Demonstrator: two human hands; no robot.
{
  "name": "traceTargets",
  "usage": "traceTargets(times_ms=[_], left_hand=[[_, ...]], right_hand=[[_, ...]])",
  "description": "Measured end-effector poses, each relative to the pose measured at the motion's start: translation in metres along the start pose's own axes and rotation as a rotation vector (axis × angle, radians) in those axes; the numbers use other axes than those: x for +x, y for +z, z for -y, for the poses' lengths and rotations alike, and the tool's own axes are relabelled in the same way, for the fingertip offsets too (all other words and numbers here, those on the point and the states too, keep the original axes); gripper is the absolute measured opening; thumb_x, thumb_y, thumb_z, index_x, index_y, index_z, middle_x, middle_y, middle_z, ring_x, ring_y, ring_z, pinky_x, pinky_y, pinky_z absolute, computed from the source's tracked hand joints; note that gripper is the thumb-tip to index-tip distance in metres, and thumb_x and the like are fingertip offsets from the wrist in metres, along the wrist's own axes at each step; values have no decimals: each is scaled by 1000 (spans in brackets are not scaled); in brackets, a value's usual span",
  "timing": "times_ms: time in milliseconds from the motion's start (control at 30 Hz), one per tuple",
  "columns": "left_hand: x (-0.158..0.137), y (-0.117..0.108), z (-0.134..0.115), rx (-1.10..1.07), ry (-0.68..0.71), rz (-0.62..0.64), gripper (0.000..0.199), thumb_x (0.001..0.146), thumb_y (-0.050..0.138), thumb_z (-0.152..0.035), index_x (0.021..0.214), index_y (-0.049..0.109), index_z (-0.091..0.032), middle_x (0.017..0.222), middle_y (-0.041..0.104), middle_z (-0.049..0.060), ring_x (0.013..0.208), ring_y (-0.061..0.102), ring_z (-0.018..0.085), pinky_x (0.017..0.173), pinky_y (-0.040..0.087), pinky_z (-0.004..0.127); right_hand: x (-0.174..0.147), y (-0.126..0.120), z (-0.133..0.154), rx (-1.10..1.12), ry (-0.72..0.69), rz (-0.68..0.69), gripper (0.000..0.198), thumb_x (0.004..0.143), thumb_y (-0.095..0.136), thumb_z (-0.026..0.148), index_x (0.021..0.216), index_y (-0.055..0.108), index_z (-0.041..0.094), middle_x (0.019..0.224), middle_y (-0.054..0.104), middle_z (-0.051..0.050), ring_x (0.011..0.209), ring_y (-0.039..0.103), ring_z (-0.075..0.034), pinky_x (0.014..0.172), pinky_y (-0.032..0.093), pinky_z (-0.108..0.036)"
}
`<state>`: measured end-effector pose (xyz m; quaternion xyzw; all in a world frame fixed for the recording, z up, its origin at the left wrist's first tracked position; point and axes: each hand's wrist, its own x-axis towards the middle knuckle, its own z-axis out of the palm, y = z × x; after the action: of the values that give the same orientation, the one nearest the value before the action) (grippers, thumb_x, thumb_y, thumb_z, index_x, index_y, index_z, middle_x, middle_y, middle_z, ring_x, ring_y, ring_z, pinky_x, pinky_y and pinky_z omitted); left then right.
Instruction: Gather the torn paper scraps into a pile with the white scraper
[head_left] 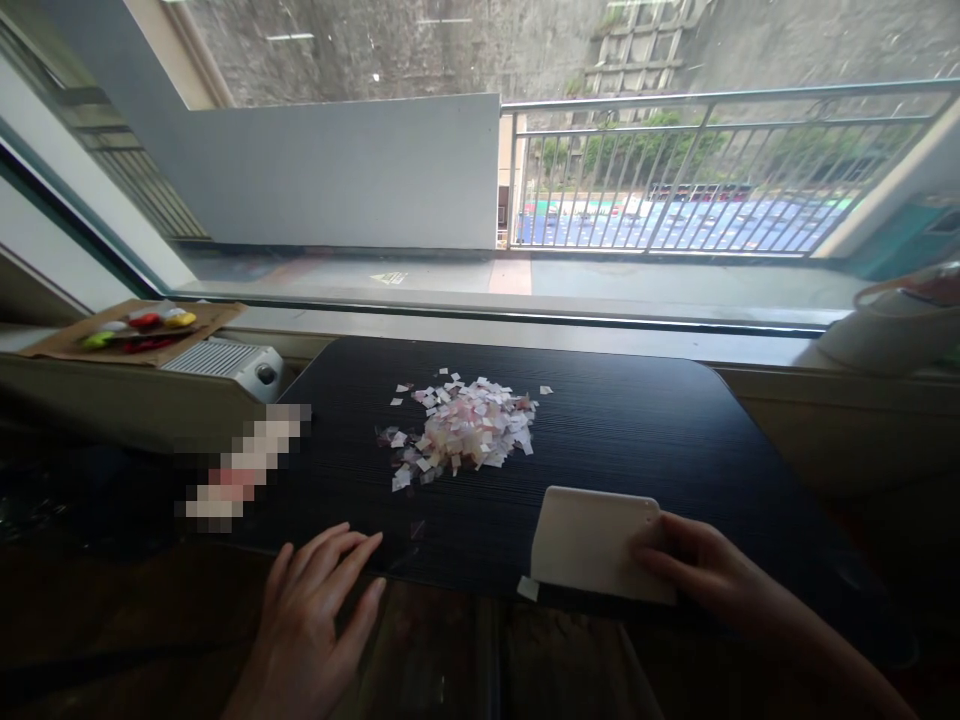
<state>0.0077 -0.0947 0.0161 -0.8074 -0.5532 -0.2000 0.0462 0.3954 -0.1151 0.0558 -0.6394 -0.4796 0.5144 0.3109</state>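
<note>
My right hand (686, 555) grips the right end of a cream plastic scraper (589, 540), a flat piece with rounded upper corners, near the front edge of the dark table (622, 420). A small pale scrap of paper (528, 587) lies by the scraper's lower left corner. At the table's front left edge, my left hand (319, 600) has its fingers stretched out and holds nothing. Farther back, beyond both hands, many small white and pinkish paper pieces (476, 425) form a loose heap, with a few strays around it. Whether the scraper touches the tabletop, I cannot tell.
Behind the table is a wide window with a sill (420, 325). A white ridged appliance (225, 368) and brown cardboard (67, 335) carrying colourful items stand at the left. A blurred patch covers something at the table's left edge. A pale bag-like object (885, 325) sits at the right.
</note>
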Motion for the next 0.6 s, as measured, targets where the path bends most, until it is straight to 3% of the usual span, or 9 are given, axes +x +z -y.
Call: traceTargets(times_ms=[467,600], left_hand=[[2,-2,-3,7,39,-31,30,84,46,-33,107,63,-27,101,68,4,102,59,25,96,33,46],[1,1,-3,-5,41,-24,30,84,46,-33,109,62,-26,103,67,4,103,59,25,96,32,47]], right_hand=[[4,0,5,-32,-3,135,27,73,64,40,83,68,14,82,72,-6,77,65,-23,68,51,-31],[-6,-4,4,-28,-11,97,26,73,65,40,81,70,16,78,72,-4,74,64,-22,65,51,-29]])
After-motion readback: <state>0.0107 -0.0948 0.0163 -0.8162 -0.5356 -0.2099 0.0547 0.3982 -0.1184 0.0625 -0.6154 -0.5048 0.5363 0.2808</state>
